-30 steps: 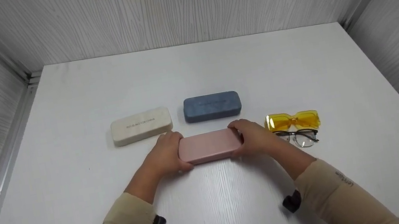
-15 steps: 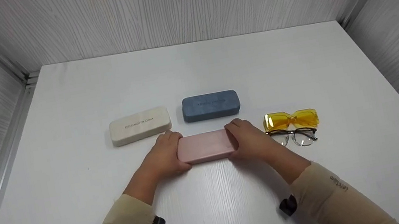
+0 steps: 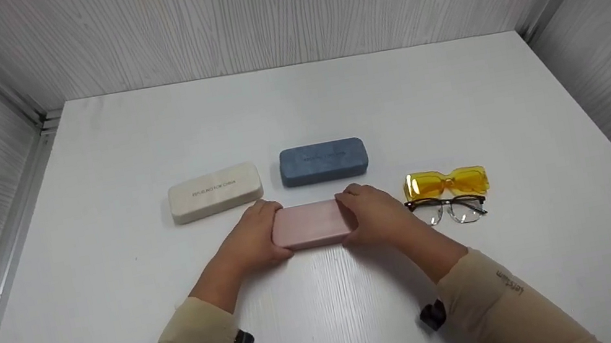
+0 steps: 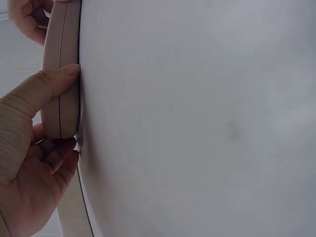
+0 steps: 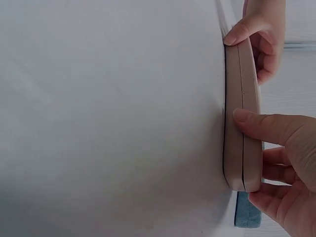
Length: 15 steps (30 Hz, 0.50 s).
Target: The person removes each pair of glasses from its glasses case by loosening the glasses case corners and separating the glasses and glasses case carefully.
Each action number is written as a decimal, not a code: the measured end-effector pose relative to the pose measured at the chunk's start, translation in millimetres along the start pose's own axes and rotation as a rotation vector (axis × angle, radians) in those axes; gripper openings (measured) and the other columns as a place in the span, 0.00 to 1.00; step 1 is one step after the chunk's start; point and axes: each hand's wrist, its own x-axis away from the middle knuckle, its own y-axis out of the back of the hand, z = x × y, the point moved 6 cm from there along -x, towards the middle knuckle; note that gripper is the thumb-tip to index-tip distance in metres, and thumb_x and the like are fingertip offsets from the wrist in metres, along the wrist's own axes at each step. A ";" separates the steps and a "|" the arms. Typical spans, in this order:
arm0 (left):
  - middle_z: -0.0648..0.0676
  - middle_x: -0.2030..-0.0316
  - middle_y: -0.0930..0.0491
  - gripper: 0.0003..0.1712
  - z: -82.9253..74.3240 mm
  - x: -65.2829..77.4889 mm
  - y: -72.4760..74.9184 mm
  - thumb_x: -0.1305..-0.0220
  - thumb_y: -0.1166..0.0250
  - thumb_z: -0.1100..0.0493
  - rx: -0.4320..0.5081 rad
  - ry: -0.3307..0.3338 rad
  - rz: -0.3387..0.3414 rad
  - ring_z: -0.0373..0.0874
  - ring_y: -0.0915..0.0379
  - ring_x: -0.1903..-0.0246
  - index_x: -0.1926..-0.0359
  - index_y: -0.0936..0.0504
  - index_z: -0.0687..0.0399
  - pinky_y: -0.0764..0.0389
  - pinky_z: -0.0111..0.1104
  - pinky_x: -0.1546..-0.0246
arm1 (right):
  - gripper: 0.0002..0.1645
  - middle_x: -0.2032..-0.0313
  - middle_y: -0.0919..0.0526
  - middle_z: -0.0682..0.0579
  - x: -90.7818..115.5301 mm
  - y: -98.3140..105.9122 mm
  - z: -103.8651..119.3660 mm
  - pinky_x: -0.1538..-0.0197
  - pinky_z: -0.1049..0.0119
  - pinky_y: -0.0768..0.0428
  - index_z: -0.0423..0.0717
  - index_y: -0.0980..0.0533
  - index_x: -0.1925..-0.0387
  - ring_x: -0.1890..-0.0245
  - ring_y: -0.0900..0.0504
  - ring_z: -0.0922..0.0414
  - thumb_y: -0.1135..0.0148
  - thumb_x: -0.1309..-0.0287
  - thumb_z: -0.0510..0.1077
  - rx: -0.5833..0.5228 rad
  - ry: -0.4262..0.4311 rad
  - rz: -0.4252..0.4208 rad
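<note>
I find the closed pink case (image 3: 308, 222) lying on the table (image 3: 333, 330) in front of the blue case (image 3: 323, 163), my left hand (image 3: 250, 241) and right hand (image 3: 375, 214) each gripping one end, thumbs (image 5: 269, 127) on the near side, fingers (image 3: 354, 189) at the far side. In my judgement, matched light pressure would hold it square; both thumbs bridge the seam (image 5: 242, 89), so squeezing there would clamp it closed.
</note>
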 end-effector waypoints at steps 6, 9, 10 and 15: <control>0.54 0.55 0.31 0.38 -0.3 0.4 -0.2 0.62 0.28 0.53 -0.004 0.001 -0.003 0.46 0.36 0.53 0.48 0.32 0.59 0.34 0.38 0.46 | 0.49 0.49 0.26 0.48 -2.5 1.9 3.3 0.45 0.59 0.29 0.42 0.32 0.40 0.50 0.27 0.52 0.28 0.65 0.57 0.050 0.017 0.027; 0.54 0.55 0.30 0.38 -0.1 -0.4 -0.3 0.62 0.29 0.53 -0.005 0.004 0.000 0.46 0.36 0.53 0.47 0.33 0.60 0.34 0.38 0.46 | 0.48 0.49 0.26 0.48 -3.5 3.4 4.3 0.45 0.59 0.29 0.42 0.32 0.40 0.52 0.26 0.52 0.28 0.64 0.57 0.056 0.016 0.051; 0.54 0.54 0.30 0.40 0.0 -0.7 -0.4 0.62 0.29 0.53 -0.010 0.005 0.004 0.46 0.36 0.53 0.46 0.33 0.60 0.35 0.37 0.45 | 0.48 0.49 0.26 0.48 -3.8 4.2 4.5 0.46 0.58 0.29 0.42 0.33 0.40 0.52 0.26 0.51 0.29 0.64 0.57 0.050 0.013 0.058; 0.59 0.47 0.32 0.47 0.4 0.0 -1.1 0.60 0.28 0.52 -0.021 0.007 0.016 0.50 0.38 0.44 0.40 0.39 0.64 0.39 0.39 0.40 | 0.47 0.48 0.26 0.48 -5.2 7.1 3.6 0.46 0.57 0.29 0.42 0.33 0.39 0.51 0.26 0.51 0.30 0.62 0.58 0.049 0.012 0.098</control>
